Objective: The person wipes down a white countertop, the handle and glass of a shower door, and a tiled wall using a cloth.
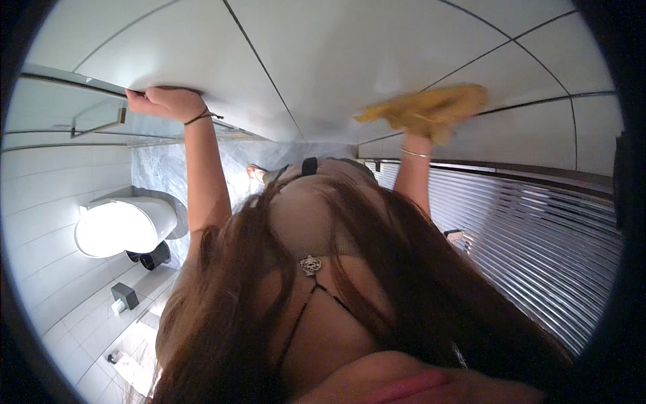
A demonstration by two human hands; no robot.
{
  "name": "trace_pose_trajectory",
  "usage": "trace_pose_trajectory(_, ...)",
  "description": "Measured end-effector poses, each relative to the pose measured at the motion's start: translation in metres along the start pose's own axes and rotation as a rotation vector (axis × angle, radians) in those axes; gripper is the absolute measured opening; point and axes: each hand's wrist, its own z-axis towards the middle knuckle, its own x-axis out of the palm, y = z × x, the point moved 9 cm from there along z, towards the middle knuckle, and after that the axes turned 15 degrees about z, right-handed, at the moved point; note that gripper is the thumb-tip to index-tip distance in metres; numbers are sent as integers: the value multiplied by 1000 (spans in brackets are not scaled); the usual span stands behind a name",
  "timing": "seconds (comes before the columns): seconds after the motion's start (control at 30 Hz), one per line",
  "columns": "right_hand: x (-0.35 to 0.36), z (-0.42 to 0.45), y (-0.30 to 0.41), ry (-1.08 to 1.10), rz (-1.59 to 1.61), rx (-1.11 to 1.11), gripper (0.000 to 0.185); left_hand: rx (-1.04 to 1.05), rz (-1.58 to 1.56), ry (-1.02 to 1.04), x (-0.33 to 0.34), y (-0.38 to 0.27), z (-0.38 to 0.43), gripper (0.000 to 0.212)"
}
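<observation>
My right hand (463, 115) presses a yellow cloth (429, 103) against the light tiled wall (343, 65). The cloth is bunched and blurred, and it covers most of the fingers. A thin bracelet circles that wrist. On the other side, my left hand (169, 103) rests with curled fingers at the wall, by the end of a dark edge strip (75, 83). Whether the fingers grip that strip is hidden. A dark cord bracelet sits on the left wrist. Both arms are raised and spread apart.
A metal bar handle (98, 126) lies below my left hand. A white toilet (121, 227) stands at left on a grey marbled floor (156, 159), near a dark bin (155, 255) and a dark box-shaped wall fitting (124, 295). Slatted blinds (520, 232) hang at right below a dark ledge (504, 174).
</observation>
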Motion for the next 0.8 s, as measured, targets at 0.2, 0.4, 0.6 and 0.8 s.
trace_pose_trajectory(0.2, -43, -13, -12, -244, 66, 149, 32, -92, -4, 77, -3, 7, 4, 50)
trace_pose_trajectory(0.4, -6, 0, 24, -249, 67, 1, 28, 16, 73, 46, -8, 15, 6, 51)
trace_pose_trajectory(0.6, -3, 30, 76, -161, 99, -340, 31, 122, 69, 15, -11, 8, 4, 51)
trace_pose_trajectory(0.8, -8, 39, 76, -232, 18, -360, 33, 191, 127, 39, -8, -2, 1, 49)
